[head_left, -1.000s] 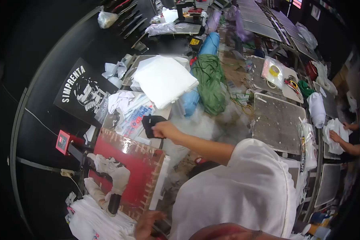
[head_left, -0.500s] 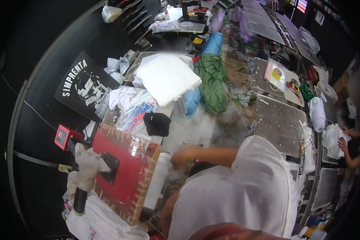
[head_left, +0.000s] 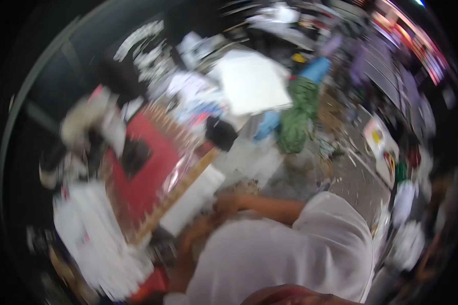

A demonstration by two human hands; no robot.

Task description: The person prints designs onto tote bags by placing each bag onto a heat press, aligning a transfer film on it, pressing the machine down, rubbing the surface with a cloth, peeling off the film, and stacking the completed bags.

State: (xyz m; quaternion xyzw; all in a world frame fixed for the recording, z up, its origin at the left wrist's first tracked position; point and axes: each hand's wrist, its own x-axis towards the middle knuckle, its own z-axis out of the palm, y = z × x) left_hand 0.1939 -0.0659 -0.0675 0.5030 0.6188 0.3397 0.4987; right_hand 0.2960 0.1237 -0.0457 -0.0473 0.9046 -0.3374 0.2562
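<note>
Close in front of the white shirt on my body (head_left: 285,254), my right hand (head_left: 226,205) and my left hand (head_left: 201,227) are near each other, both smeared by motion. Their fingers and anything between them cannot be made out. A folded black cloth (head_left: 221,133) lies beyond them on the cluttered table. Left of my hands is a red panel (head_left: 147,188) with a brown taped border, and a white strip (head_left: 193,201) runs along its near edge. A dark square piece (head_left: 136,156) shows on the red panel, beside a white-wrapped handle (head_left: 107,124).
White garments (head_left: 94,234) are heaped at the lower left. White sheets (head_left: 252,84) are stacked at the back, beside a green bag (head_left: 297,119). Grey panels (head_left: 359,178) stand at the right, with tape and tools on a board (head_left: 379,145).
My right hand let go of the black cloth, leaving it on the table, and drew back toward my body. My left hand came up near it. The view has turned, and the white-wrapped handle's position differs.
</note>
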